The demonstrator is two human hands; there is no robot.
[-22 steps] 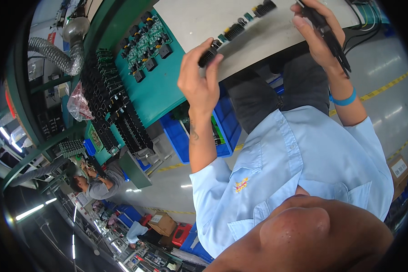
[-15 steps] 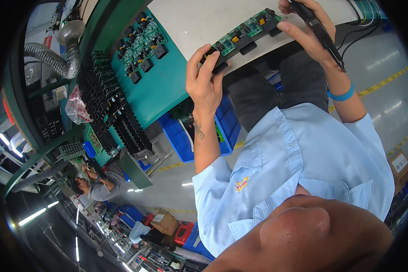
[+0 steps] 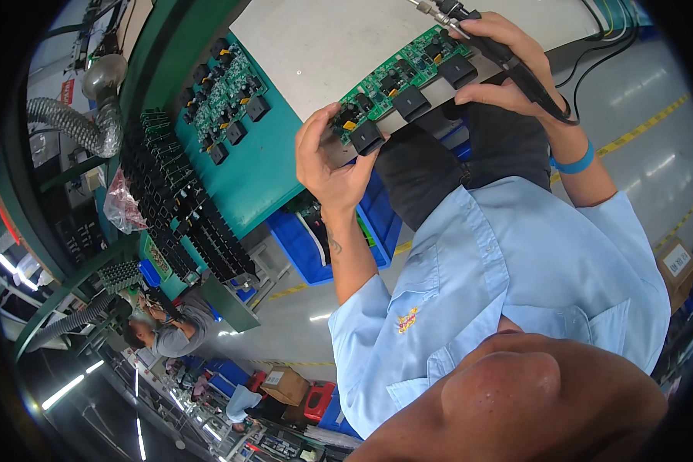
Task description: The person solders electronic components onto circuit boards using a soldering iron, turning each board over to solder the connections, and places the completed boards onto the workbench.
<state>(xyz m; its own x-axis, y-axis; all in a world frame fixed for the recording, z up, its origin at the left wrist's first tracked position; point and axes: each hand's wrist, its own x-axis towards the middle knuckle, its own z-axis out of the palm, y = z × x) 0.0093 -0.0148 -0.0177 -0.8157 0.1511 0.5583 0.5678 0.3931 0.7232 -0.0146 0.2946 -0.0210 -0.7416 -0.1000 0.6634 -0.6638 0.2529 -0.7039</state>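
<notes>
Through the head camera I have the long green circuit board (image 3: 389, 77) at the table's near edge, slanting along it with one end in the left hand (image 3: 327, 165). The fingers of that hand pinch this end, the thumb down by the nearest of three black blocks (image 3: 411, 102) that stand along the board's near side. I cannot tell whether the board's underside touches the table.

The right hand (image 3: 527, 58) is by the other end. I see its fingers curled around a black tool (image 3: 500, 55) with a metal tip, while its thumb reaches out separately toward the farthest block; I can't make out whether it touches. A black cable (image 3: 577, 102) loops from the tool's rear toward the table's right end. A blue band (image 3: 576, 160) circles the right wrist.

Under the work I have a pale sheet (image 3: 316, 46) on the table (image 3: 246, 192), whose green top shows to the left. More boards (image 3: 227, 100) lie there, beside the sheet, and rows of black parts (image 3: 185, 200) crowd the table's left end. Below the near edge I see a blue bin (image 3: 300, 254); farther off at left, a co-worker in grey (image 3: 183, 331).
</notes>
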